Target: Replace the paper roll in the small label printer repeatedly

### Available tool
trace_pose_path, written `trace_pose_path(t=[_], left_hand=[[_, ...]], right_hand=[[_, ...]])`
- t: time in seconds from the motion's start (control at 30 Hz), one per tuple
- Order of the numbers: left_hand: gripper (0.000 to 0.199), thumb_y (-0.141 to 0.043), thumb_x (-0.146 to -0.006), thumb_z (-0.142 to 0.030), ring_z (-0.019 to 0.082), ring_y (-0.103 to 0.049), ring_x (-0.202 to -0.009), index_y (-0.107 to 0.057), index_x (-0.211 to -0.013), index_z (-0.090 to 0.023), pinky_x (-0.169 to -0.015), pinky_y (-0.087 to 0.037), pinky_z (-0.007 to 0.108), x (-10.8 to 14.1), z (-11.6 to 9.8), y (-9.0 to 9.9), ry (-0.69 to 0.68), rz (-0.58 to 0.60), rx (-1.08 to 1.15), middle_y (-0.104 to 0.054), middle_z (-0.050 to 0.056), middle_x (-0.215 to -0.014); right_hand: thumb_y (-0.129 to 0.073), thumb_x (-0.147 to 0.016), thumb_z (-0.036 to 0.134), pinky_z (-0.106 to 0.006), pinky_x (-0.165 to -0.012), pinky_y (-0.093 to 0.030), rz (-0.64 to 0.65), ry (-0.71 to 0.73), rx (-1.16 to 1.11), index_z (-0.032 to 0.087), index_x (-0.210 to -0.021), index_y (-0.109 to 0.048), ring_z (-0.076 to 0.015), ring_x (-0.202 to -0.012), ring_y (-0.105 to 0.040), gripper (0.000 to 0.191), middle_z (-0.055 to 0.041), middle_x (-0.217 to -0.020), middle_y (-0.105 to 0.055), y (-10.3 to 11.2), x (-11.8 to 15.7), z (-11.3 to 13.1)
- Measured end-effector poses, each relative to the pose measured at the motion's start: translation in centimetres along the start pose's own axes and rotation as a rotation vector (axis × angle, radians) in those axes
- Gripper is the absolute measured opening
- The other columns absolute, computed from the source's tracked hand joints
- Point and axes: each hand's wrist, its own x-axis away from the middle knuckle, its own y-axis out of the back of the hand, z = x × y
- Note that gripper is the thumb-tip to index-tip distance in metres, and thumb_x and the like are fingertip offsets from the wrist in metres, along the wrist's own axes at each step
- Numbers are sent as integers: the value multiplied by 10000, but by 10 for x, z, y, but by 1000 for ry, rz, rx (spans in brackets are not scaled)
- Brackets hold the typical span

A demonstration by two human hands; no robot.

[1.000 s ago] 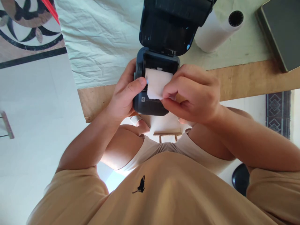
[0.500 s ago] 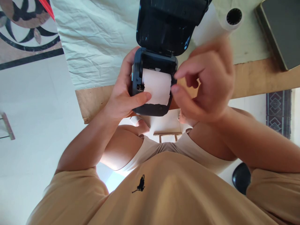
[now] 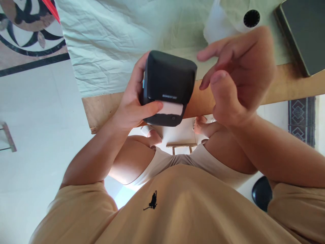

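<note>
My left hand (image 3: 132,101) grips a small dark label printer (image 3: 170,76) by its left side, above the front edge of the table. Its lid is down, and a white paper strip (image 3: 171,108) sticks out below the lid's front edge. My left thumb presses on the strip's left end. The roll inside is hidden by the lid. To the right of the printer, my right hand (image 3: 240,74) is raised and holds nothing, its fingers apart and not touching the printer.
A pale green cloth (image 3: 109,44) covers much of the wooden table (image 3: 286,83). Behind my right hand are a translucent white plastic wrapping (image 3: 218,25) and a round dark-centred object (image 3: 252,18). A dark flat case (image 3: 302,34) lies at the far right.
The printer's lid has swung down over the paper roll. My right hand has moved away to the right, its fingers spreading. My left hand keeps its hold.
</note>
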Motion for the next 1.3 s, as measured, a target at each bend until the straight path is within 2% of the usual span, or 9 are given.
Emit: trace_pose_path(t=[0.1,0.2,0.37,0.5,0.67,0.8,1.0,1.1,1.3], left_hand=[[779,-799,-665,-254,249,-603,-1145,-455,-1362,-310,-949,-516,336,2,-4,-3,28,7,15,-640,34,-1204],[729,-791,-663,-253,245,-618,-1131,-475,-1317,-311,-913,-524,329,2,-9,-12,47,-3,61,-627,32,-1219],[534,-763,-671,-455,307,-599,-1185,-558,-1135,-290,-759,-533,336,2,-9,-25,26,-95,108,-657,49,-1044],[410,-745,-692,-477,312,-657,-1010,-599,-1000,-251,-718,-520,376,2,-8,-28,76,-147,101,-598,37,-771],[334,-722,-734,-368,204,-639,-758,-607,-1017,-232,-545,-413,288,3,-9,-24,92,-134,102,-617,34,-820],[366,-702,-765,-412,203,-643,-793,-611,-1070,-231,-554,-427,291,1,-8,-18,81,-74,86,-657,47,-908],[398,-713,-742,-469,197,-623,-745,-617,-1056,-244,-526,-398,289,1,-6,-16,79,-65,76,-638,35,-810],[358,-718,-734,-424,214,-646,-769,-626,-1032,-248,-596,-444,329,1,-6,-20,91,-142,87,-644,30,-826],[467,-621,-763,-558,343,-514,-1291,-596,-1152,-302,-957,-496,464,-1,-8,-24,60,-53,258,-709,57,-1022]], right_hand=[[-466,-878,377,-326,-709,-460,39,19,47,232,-898,-422,-142,-858,-563,153,-27,-926,-550,0,-3,-1],[-508,-873,423,-351,-852,-503,196,-4,110,222,-1071,-450,-173,-1050,-569,288,-59,-1120,-580,0,-5,-2],[-479,-894,518,-332,-924,-515,361,-46,9,209,-1288,-346,-158,-1111,-563,518,-78,-1296,-524,-5,-4,-7],[-444,-882,622,-311,-867,-510,388,-51,43,220,-1306,-329,-153,-1038,-578,595,-80,-1269,-532,-7,-4,-15],[-423,-845,718,-345,-836,-493,391,-48,103,247,-1300,-353,-173,-1008,-587,658,-70,-1219,-563,-8,-6,-25],[-413,-825,759,-374,-829,-489,406,-78,156,249,-1304,-368,-186,-987,-604,700,-70,-1199,-592,-9,-6,-28],[-427,-822,754,-380,-856,-494,383,-67,143,259,-1325,-349,-192,-1031,-604,711,-70,-1234,-581,-12,-5,-28],[-443,-817,747,-377,-848,-502,368,-53,159,258,-1316,-361,-196,-1024,-606,703,-71,-1230,-573,-13,-6,-30],[-480,-849,641,-308,-856,-530,332,-18,53,268,-1323,-341,-155,-1046,-602,619,-56,-1333,-519,-10,-7,-25]])
